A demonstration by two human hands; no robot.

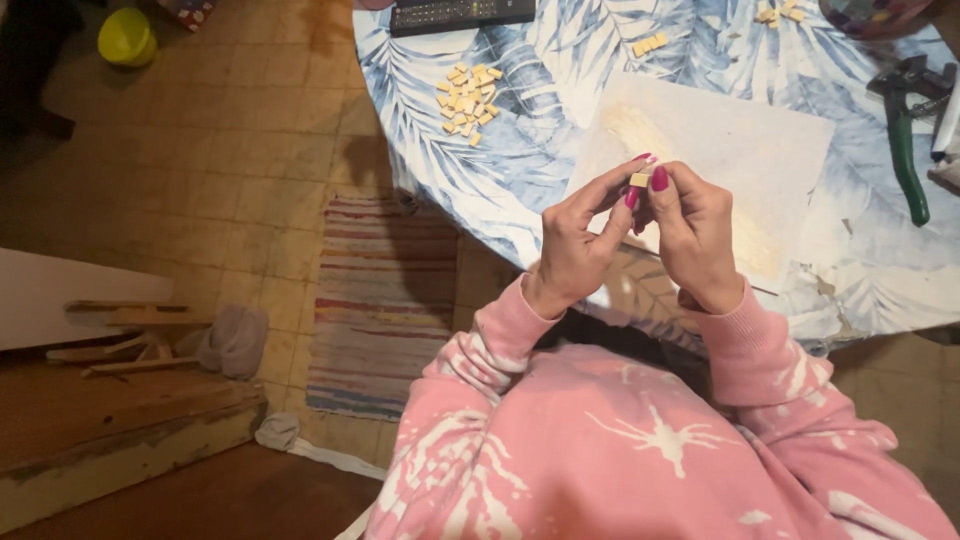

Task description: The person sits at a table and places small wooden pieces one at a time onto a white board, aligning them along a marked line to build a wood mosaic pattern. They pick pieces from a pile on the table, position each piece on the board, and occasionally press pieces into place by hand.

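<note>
A small tan square tile (640, 180) is pinched between the fingertips of both hands, held up in the air just above the near edge of the surface (540, 150), in front of the person's chest. The left hand (580, 245) has its thumb and forefinger closed on the tile's left side, and the right hand (695, 235) has its fingers pressed together on the right side, so the piece is gripped from both sides and touches nothing else.

Just beyond the hands lies a pale square sheet (740, 150), bare apart from some faint yellowish marks; no tile sits on it. Judging from that, the work looks to be at an early stage, with one piece in hand and almost all the rest untouched.

The rest are a loose heap of tiles (468, 100) towards the left edge, a short row of tiles (650, 45) further back, and a few more tiles (778, 13) at the far edge. Green-handled nippers (905, 140) lie near the right edge, and a black remote control (460, 14) lies at the far edge.
</note>
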